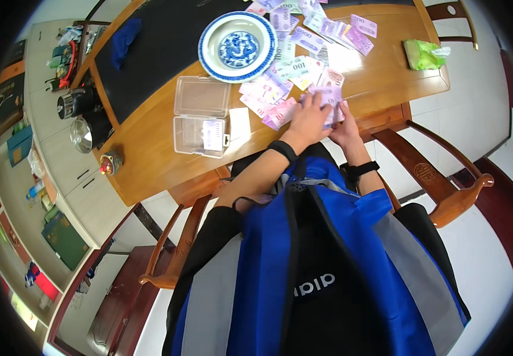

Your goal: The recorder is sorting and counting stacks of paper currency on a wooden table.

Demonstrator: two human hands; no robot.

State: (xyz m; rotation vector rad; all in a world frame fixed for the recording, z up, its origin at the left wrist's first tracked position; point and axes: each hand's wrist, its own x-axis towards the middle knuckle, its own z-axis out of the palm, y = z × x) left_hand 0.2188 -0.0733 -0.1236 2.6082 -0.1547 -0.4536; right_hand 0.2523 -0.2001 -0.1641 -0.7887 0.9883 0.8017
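Near the front edge of the wooden table, my right hand (346,129) grips a small bunch of purple banknotes (330,94) by its near edge. My left hand (310,121) lies over the same notes, its fingers bent onto them. Beyond both hands spreads a loose heap of pink, purple and green paper notes (293,67). To the left, a clear plastic case (179,135) stands with its lid folded back. Inside its base are purple notes (213,134). A pale paper slip (240,123) lies beside the case.
A blue-and-white ceramic bowl (237,21) sits on the table behind the case. Tissues in a green pack (421,54) are at the right end, a small figurine (110,163) at the left corner. Wooden armchairs (414,163) flank me. Blue cloth (126,41) lies on the dark inlay.
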